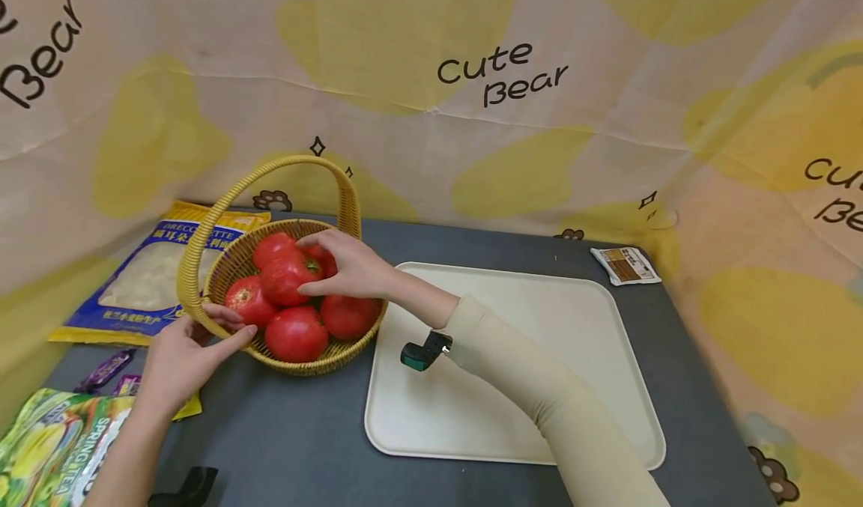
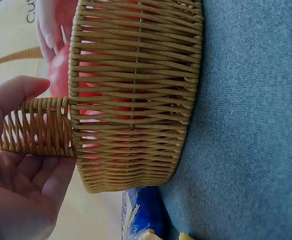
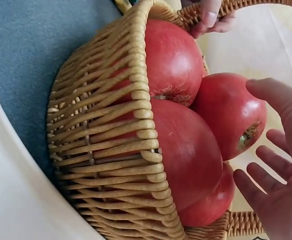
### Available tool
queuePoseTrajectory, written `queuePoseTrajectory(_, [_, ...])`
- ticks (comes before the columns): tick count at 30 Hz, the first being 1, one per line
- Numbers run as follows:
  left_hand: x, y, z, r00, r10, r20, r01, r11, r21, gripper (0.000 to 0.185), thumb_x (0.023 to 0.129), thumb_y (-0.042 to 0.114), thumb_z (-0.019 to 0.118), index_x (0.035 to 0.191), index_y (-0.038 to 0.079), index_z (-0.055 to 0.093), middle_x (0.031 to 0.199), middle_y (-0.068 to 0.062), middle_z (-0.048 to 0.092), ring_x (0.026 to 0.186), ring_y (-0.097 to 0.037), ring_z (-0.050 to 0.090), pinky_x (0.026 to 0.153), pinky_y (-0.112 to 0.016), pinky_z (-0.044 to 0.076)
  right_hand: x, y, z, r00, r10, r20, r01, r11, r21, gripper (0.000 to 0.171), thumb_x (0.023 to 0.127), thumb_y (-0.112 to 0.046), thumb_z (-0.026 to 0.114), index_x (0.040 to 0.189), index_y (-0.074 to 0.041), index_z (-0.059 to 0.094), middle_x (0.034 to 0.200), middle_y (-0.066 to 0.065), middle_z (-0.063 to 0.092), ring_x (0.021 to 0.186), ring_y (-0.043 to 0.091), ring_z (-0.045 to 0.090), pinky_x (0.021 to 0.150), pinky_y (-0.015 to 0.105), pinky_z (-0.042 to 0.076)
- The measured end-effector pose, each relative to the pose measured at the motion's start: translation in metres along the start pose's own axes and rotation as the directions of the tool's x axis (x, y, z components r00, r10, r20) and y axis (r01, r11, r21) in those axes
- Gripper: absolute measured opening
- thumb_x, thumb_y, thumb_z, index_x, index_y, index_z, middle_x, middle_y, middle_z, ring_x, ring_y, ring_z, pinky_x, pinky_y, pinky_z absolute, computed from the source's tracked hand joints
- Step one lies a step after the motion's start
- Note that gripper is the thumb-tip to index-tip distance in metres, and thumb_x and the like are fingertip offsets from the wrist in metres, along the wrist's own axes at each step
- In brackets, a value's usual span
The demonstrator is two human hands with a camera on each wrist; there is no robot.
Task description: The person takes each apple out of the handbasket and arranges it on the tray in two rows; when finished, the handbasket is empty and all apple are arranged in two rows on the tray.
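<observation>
1. Top tomato [image 1: 286, 276] sits on the heap in the basket [image 1: 232, 263], at about 10 o'clock from the tray [image 1: 539, 320]. Right hand [image 1: 350, 267] hovers over it with fingers spread and loosely bent; the right wrist view shows the palm open, fingertips [image 3: 245, 180] apart from the fruit. Nothing is gripped.
2. Left hand [image 1: 182, 353] holds the basket at 7 o'clock on its rim, thumb [image 2: 13, 92] over the base of the handle [image 2: 36, 127], fingers beneath. The grip is closed on the wicker.
3. Risks, as I judge them:
   - Tomatoes are stacked above the rim; lifting the top one could shift its neighbours and send one rolling out onto the table [image 1: 303, 432].
   - A hard squeeze would bruise or split the skin; a light one on smooth skin could slip.
   - The handle arches over the heap from 12 o'clock, so the wrist could knock it on the way up.
   - If the left hand slackens, the basket may tip or slide.
4. Containers: the basket holds about six red tomatoes, one mostly hidden by the right hand. The tray, at 3 o'clock from the basket, carries only the right forearm above it.
5. Outward: a blue bag [image 1: 151, 275] lies at 9 o'clock behind the basket, a green packet [image 1: 47, 447] at 7 o'clock, and a small brown sachet [image 1: 625, 264] at 2 o'clock past the tray.
</observation>
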State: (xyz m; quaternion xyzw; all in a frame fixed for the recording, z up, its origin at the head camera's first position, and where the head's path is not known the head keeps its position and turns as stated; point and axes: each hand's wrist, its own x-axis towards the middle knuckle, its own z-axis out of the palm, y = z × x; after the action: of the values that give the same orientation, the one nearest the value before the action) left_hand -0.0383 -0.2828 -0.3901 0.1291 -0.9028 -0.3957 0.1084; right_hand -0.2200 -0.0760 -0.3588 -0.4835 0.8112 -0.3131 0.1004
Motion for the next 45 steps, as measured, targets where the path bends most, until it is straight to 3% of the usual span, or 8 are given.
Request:
queuePoseTrajectory(9, [0.001, 0.0, 0.003, 1.0, 0.003, -0.021, -0.003, 1.0, 0.022, 0.034, 0.085, 0.04, 0.075, 0.099, 0.011, 0.065, 0.089, 0.002, 0.065, 0.079, -0.004, 0.05, 0.065, -0.018, 0.04, 0.019, -0.003, 0.011, 0.994, 0.024, 0.105, -0.016, 0.997, -0.078, 0.086, 0.078, -0.047, 0.078, 0.146, -0.013, 0.037, 0.14, 0.001, 0.046, 0.126, 0.011, 0.039, 0.099, 0.022, 0.037])
queuePoseTrajectory(15, [0.002, -0.002, 0.005, 1.0, 0.01, -0.027, -0.01, 1.0, 0.025, 0.034, 0.085, 0.041, 0.075, 0.099, 0.012, 0.065, 0.089, 0.001, 0.065, 0.079, -0.003, 0.05, 0.066, -0.018, 0.04, 0.019, -0.002, 0.016, 0.993, 0.037, 0.108, -0.021, 0.989, -0.145, 0.089, 0.077, -0.048, 0.078, 0.147, -0.014, 0.035, 0.136, 0.0, 0.05, 0.123, 0.011, 0.042, 0.096, 0.023, 0.04])
queuePoseTrajectory(22, [0.001, -0.001, 0.007, 0.999, 0.002, -0.032, -0.001, 1.0, 0.031, 0.034, 0.085, 0.042, 0.074, 0.099, 0.012, 0.066, 0.09, -0.001, 0.066, 0.079, -0.003, 0.05, 0.066, -0.02, 0.04, 0.007, 0.003, 0.018, 1.0, 0.002, -0.017, -0.005, 0.989, -0.148, 0.086, 0.074, -0.051, 0.078, 0.143, -0.014, 0.041, 0.135, -0.002, 0.051, 0.123, 0.011, 0.042, 0.096, 0.025, 0.04])
queuePoseTrajectory(28, [-0.001, -0.002, 0.007, 0.998, 0.01, -0.056, -0.01, 1.0, 0.005, 0.031, 0.085, 0.039, 0.075, 0.097, 0.012, 0.066, 0.086, 0.004, 0.064, 0.081, -0.001, 0.05, 0.068, -0.018, 0.04, -0.018, 0.011, 0.01, 0.988, 0.061, -0.144, -0.059, 0.998, 0.017, 0.086, 0.071, -0.046, 0.081, 0.141, -0.02, 0.04, 0.132, -0.002, 0.048, 0.117, 0.01, 0.046, 0.086, 0.028, 0.048])
queuePoseTrajectory(33, [0.0, -0.003, 0.007, 0.998, 0.019, -0.067, -0.019, 1.0, 0.002, 0.03, 0.085, 0.038, 0.076, 0.097, 0.013, 0.066, 0.084, 0.007, 0.064, 0.081, 0.001, 0.049, 0.068, -0.018, 0.04, -0.045, 0.021, -0.004, 0.958, 0.111, -0.264, -0.068, 0.984, 0.167, 0.082, 0.072, -0.035, 0.083, 0.14, -0.021, 0.041, 0.13, 0.0, 0.047, 0.115, 0.012, 0.049, 0.083, 0.029, 0.051])
queuePoseTrajectory(38, [0.0, -0.004, 0.007, 0.997, 0.023, -0.075, -0.023, 1.0, -0.001, 0.029, 0.085, 0.037, 0.076, 0.096, 0.012, 0.066, 0.084, 0.008, 0.063, 0.08, 0.0, 0.049, 0.068, -0.018, 0.039, -0.072, 0.038, -0.017, 0.912, 0.176, -0.37, -0.102, 0.972, 0.21, 0.08, 0.072, -0.031, 0.085, 0.139, -0.021, 0.043, 0.132, 0.001, 0.045, 0.116, 0.015, 0.048, 0.085, 0.034, 0.051])
queuePoseTrajectory(45, [0.0, -0.003, 0.007, 0.996, 0.018, -0.084, -0.019, 1.0, -0.008, 0.028, 0.085, 0.036, 0.075, 0.096, 0.012, 0.066, 0.082, 0.011, 0.062, 0.08, 0.0, 0.048, 0.068, -0.017, 0.039, -0.109, 0.072, -0.019, 0.883, 0.301, -0.36, -0.256, 0.952, 0.167, 0.083, 0.069, -0.031, 0.087, 0.139, -0.019, 0.044, 0.131, 0.005, 0.042, 0.117, 0.021, 0.047, 0.091, 0.042, 0.049])
